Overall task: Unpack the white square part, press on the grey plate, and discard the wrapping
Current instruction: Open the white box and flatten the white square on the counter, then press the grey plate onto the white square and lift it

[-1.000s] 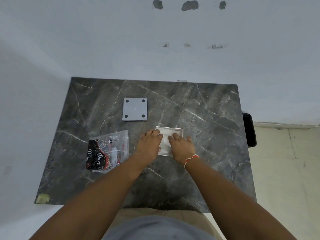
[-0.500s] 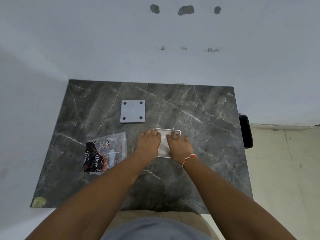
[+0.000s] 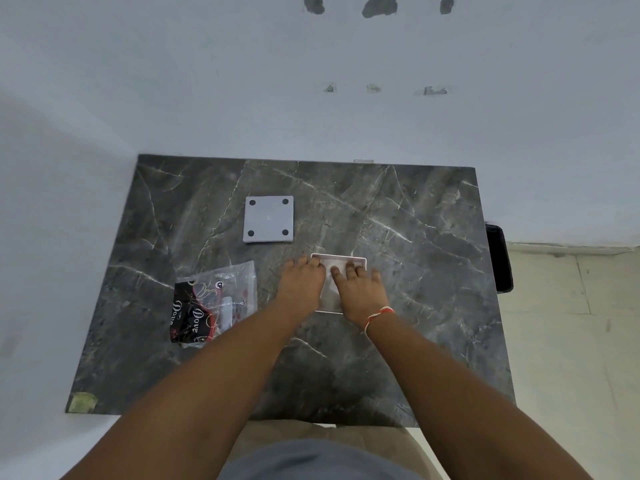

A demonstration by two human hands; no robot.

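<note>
Both hands, left hand [image 3: 302, 285] and right hand [image 3: 360, 292], lay flat with fingers loosely spread on the white square part [image 3: 337, 263] (mid-desk), the grey plate [image 3: 268, 219] well apart, the wrapping [image 3: 214, 303] leftward.

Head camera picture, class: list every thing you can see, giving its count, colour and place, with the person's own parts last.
Table: one, dark grey marble, centre.
Grey plate: one, four dark holes, far left of centre on the table.
White square part: one, white, mid-table under both hands.
Clear bag: one, holds a black and red wrapper, left on the table.
Tape patch: one, yellowish, near-left table corner.
Black object: one, beside the table's right edge.
Left hand: flat on the part.
Right hand: flat on the part; red and white thread at the wrist.
</note>
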